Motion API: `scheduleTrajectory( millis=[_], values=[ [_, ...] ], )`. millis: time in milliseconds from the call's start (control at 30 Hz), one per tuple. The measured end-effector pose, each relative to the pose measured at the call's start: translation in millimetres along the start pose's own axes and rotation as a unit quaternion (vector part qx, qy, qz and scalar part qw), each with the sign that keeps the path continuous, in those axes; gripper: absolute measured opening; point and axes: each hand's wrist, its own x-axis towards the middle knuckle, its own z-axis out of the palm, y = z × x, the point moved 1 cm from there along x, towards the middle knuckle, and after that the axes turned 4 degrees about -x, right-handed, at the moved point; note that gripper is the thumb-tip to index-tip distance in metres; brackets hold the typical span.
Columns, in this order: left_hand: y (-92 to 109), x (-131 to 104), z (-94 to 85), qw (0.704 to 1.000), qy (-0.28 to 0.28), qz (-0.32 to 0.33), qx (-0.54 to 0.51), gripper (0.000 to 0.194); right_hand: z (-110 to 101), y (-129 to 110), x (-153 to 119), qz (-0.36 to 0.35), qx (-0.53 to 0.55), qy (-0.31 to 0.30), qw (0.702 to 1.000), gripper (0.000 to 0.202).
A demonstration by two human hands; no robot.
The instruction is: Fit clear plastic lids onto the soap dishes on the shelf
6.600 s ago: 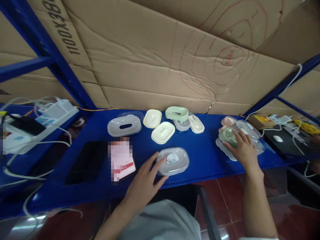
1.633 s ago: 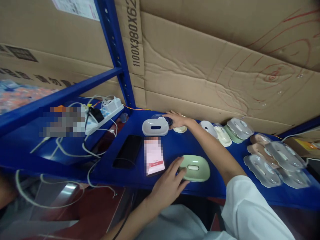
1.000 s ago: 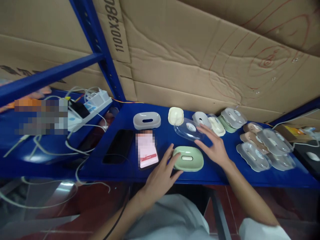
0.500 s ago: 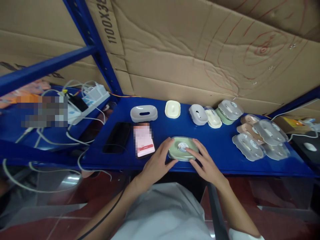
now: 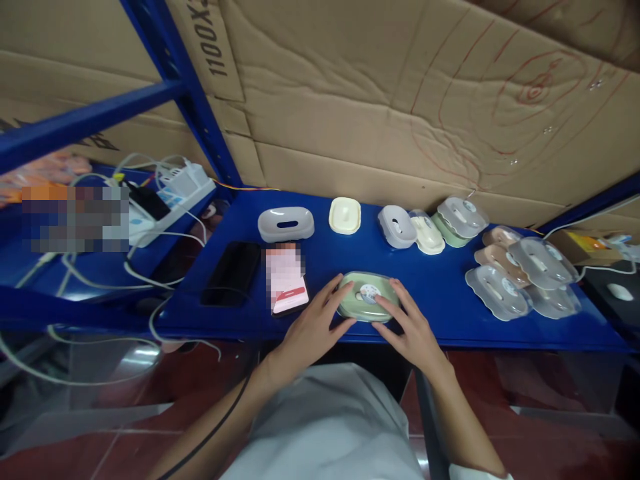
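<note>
the left hand (image 5: 317,315) and the right hand (image 5: 413,327) curl round opposite ends of the green dish (image 5: 367,312), thumbs at its near side, one right finger on top. it sits by the front edge of the blue table (image 5: 430,293), under a clear lid (image 5: 361,283) with a round sticker (image 5: 371,293). to seat the lid well, even pressure at both ends looks best; a one-sided push might tilt it. whether it sits fully down cannot be told.
</note>
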Motion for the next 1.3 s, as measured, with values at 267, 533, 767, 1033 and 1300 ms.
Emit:
scheduleTrajectory(
  millis=[267,533,767,1033,1300],
  values=[
    [-1,-1,0.2,1.0,-0.001,0.008,0.01,0.069,-1,6,6,0.064,0.027,-0.053,0.996,0.085],
    [0,-1,-1.7,1.0,-0.01,0.01,0.006,0.067,1,9,3,0.083,0.034,-0.051,0.995,0.082],
    [3,0,-1.8,1.0,-0.016,0.009,0.018,0.066,4,7,2,0.087,0.02,-0.04,0.995,0.079],
    [5,-2,-3.2,1.0,0.026,-0.007,0.007,0.069,-25,28,26,0.088,-0.036,0.102,0.99,0.069],
    [8,-2,-3.8,1.0,0.007,-0.007,0.024,0.055,-27,80,127,0.246,-0.289,0.135,0.915,0.082]
  ],
)
